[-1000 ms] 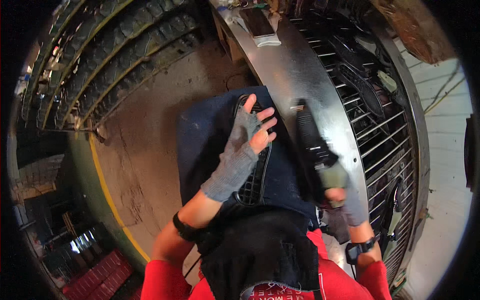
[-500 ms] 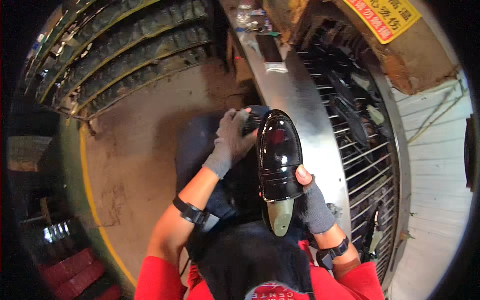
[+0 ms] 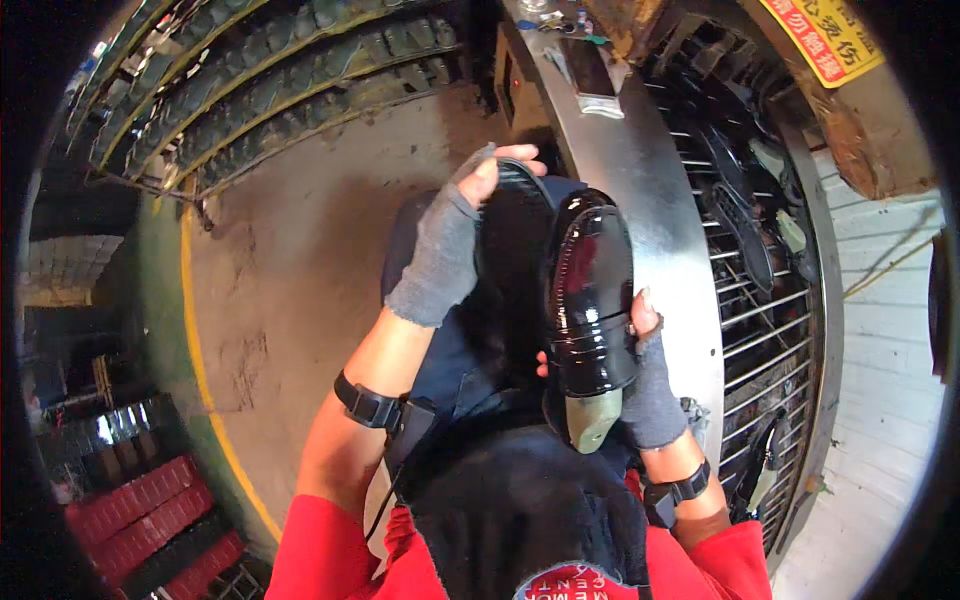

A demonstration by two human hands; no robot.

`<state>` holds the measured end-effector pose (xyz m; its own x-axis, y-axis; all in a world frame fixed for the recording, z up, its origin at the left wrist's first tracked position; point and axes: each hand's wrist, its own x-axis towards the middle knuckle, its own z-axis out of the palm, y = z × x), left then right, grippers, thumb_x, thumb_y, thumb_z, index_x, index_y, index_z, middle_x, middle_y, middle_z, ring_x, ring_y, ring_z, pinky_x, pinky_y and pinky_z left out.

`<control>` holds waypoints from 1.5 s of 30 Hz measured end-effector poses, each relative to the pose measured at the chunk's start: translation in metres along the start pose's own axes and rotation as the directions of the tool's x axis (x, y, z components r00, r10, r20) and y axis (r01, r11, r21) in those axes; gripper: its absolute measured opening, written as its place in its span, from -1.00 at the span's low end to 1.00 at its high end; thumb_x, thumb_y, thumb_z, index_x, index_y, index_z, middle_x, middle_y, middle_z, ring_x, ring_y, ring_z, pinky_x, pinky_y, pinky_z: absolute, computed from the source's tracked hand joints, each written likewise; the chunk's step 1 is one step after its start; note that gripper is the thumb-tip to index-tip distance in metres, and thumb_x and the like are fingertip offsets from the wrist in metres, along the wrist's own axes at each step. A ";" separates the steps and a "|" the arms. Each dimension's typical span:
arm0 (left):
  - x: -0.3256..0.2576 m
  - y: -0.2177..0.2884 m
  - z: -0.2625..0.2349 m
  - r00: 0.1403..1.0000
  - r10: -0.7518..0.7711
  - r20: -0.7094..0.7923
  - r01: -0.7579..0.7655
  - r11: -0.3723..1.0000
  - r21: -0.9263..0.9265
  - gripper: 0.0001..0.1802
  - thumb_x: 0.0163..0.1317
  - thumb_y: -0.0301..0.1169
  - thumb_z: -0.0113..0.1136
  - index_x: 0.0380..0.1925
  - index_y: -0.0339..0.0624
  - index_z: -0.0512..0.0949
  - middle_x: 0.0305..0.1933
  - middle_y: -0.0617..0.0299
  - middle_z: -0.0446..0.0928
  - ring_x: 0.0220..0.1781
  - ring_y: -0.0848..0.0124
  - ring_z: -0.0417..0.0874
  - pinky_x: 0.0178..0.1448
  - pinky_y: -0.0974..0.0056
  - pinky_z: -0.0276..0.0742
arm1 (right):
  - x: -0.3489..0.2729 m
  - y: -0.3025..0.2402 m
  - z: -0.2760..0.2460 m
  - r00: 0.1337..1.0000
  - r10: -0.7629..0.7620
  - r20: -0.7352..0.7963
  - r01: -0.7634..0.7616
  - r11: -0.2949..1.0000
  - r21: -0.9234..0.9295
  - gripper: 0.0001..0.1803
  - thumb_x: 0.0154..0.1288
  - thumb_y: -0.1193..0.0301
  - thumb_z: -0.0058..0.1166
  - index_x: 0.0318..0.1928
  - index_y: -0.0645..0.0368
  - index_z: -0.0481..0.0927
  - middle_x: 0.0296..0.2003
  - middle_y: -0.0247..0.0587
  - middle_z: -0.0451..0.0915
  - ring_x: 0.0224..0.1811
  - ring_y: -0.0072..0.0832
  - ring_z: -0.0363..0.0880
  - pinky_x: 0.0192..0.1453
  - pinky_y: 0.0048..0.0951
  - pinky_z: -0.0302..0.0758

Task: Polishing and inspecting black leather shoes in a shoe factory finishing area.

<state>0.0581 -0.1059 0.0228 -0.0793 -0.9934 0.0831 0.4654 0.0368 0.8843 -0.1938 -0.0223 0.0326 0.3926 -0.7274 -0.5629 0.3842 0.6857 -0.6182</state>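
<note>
A glossy black shoe upper (image 3: pixel 592 290) with a stitched toe sits on a grey-green last (image 3: pixel 593 420), its toe pointing away from me. My right hand (image 3: pixel 655 385), in a grey fingerless glove, grips it at the heel end, thumb on the right side and a fingertip showing on the left. Up and to the left, my left hand (image 3: pixel 445 245), gloved alike, is closed on the far end of a black shoe sole (image 3: pixel 522 182). Much of that sole merges with dark clothing below it. Sole and shoe toe appear close together; whether they touch I cannot tell.
On the right runs a metal bench ledge (image 3: pixel 665 200) with a dark flat box (image 3: pixel 588 75) on it. Beyond lies a barred rack (image 3: pixel 755 345) holding black soles and shoe parts. Racks of lasts (image 3: pixel 300 90) stand far left; red ridged pieces (image 3: pixel 150 515) lie lower left.
My left hand has turned, with its fingers now over the sole's far end, and the sole stands farther from the toe. The shoe has tilted slightly. The whole view has shifted.
</note>
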 end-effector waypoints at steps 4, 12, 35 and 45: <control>-0.021 0.017 0.027 0.998 -0.018 0.067 0.027 0.989 -0.145 -0.20 0.65 0.22 -0.31 0.53 -0.21 0.32 0.37 -0.02 0.57 0.20 0.34 0.68 0.32 0.23 0.64 | 0.013 0.017 0.020 0.997 -0.006 0.078 0.003 0.999 0.037 -0.07 0.48 -0.34 -0.02 0.38 0.32 0.44 0.05 0.14 0.72 -0.08 -0.06 0.81 0.09 -0.02 0.79; -0.030 0.033 0.039 0.989 -0.087 0.116 0.092 0.995 -0.041 -0.15 0.64 0.26 -0.35 0.53 -0.25 0.32 0.41 -0.06 0.54 0.24 0.31 0.67 0.37 0.20 0.61 | -0.001 0.011 0.021 0.983 -0.056 0.175 0.049 0.998 0.044 -0.22 0.65 -0.16 -0.13 0.46 0.29 0.39 0.25 -0.02 0.64 0.17 -0.27 0.74 0.29 -0.21 0.71; -0.078 0.073 0.051 0.984 -0.105 0.145 0.033 0.903 0.428 -0.08 0.12 -0.37 0.52 0.48 -0.25 0.29 0.40 -0.09 0.56 0.37 0.24 0.62 0.47 0.12 0.49 | -0.008 0.021 0.018 0.980 0.018 0.196 -0.008 0.998 -0.054 -0.17 0.54 -0.20 0.06 0.37 0.35 0.49 0.21 -0.06 0.66 0.13 -0.33 0.71 0.23 -0.26 0.69; -0.099 0.087 0.040 0.965 0.035 0.258 -0.156 0.873 0.462 0.00 0.13 -0.24 0.59 0.49 -0.06 0.18 0.44 -0.29 0.47 0.36 -0.03 0.65 0.49 -0.01 0.49 | -0.020 0.000 0.035 0.971 -0.087 0.223 0.177 0.886 -0.428 -0.33 0.49 -0.21 0.12 -0.28 0.26 0.69 -0.41 -0.43 0.65 -0.29 -0.67 0.60 -0.26 -0.51 0.52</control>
<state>0.0715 0.0003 0.1097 -0.2876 -0.9297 0.2300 0.0114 0.2369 0.9715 -0.1726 -0.0069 0.0626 0.5344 -0.7597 -0.3705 0.0527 0.4675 -0.8824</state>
